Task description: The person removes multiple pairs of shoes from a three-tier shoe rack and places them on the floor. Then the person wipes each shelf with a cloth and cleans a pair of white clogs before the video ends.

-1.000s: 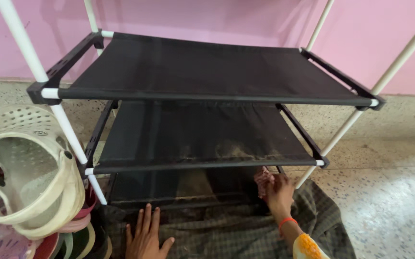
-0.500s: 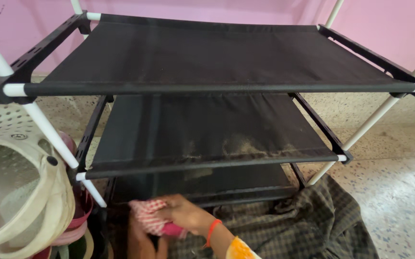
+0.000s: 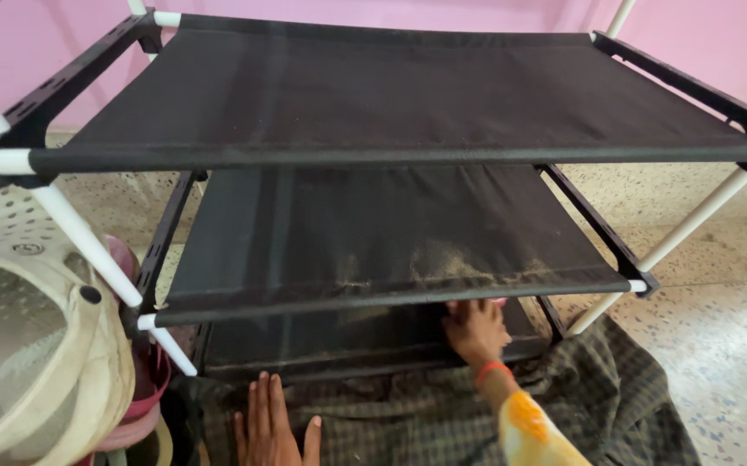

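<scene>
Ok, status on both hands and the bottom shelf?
Right hand on bottom shelf, cloth mostly hidden. Left hand flat on checked fabric. Middle shelf dusty overhead.

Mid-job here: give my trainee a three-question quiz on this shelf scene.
1. True or false: the left hand lies flat on the checked cloth.
2. Which shelf is the right hand on? A top B middle C bottom
3. The middle shelf shows dust near its ____ edge.

Key: 1 true; 2 C; 3 front
</scene>
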